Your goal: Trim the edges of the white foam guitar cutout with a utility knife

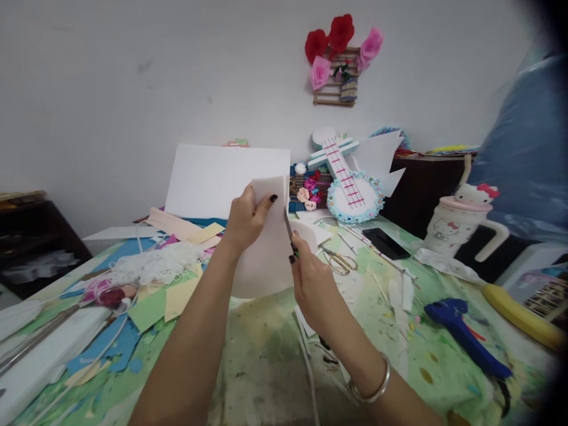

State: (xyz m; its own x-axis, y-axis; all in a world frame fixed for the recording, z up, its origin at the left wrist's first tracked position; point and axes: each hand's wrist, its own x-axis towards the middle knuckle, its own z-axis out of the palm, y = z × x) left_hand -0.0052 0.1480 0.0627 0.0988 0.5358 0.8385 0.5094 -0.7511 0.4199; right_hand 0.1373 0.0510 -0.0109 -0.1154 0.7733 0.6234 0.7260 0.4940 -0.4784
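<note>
A large sheet of white paper [261,260], folded over, stands raised above the table in front of me. My left hand [249,220] grips its upper left part, thumb flat on the near face. In my right hand [313,275] is a knife with a narrow grey blade [288,225] and a dark handle mostly covered by the fingers. The blade points up and lies against the paper's right edge, between the layers. Beside the right hand, a curled flap of paper bends outward. Gold-handled scissors [341,260] rest on the table just beyond that hand.
Paper scraps [151,307] and white shredded strands [155,260] cover the left side. At right lie a phone [386,243], a blue glue gun [468,337], a banana [523,316] and a tumbler [457,225]. A paper guitar [348,183] and white board [222,177] lean behind.
</note>
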